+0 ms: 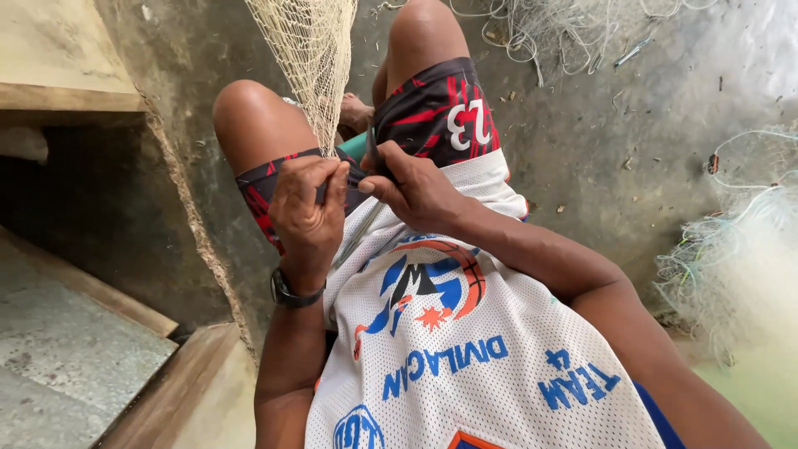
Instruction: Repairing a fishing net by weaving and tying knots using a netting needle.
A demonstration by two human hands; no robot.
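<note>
- Covering most of the far and right scene, the grey concrete floor [598, 150] carries scattered debris and thread scraps.
- White mesh jersey [465, 366] with blue lettering and a ball graphic fills the near centre; it is worn by the seated person whose head carries the camera.
- Stone and wood steps [75, 316] occupy the left side, rising from near to far, with a dark recess between them.
- Pale green-white net pile [731, 266] lies on the floor at the right edge, well apart from both hands.
- Beige fishing net [307, 58] hangs from the top edge between the two bare knees and narrows down to the hands at the lap.
- Dark shorts [440, 116] with red streaks cover both thighs, just beyond the hands.
- Left hand [309, 204] is closed around the lower end of the beige fishing net, fingers curled over the bunched mesh.
- Right hand [413, 189] is closed in a pinch, thumb against forefinger, touching the net edge just right of the left hand; it appears to hold a thin dark tool [371, 150], possibly a netting needle, though the item is too small to confirm.
- Black wristwatch [293, 293] sits on the left wrist, near side of that hand.
</note>
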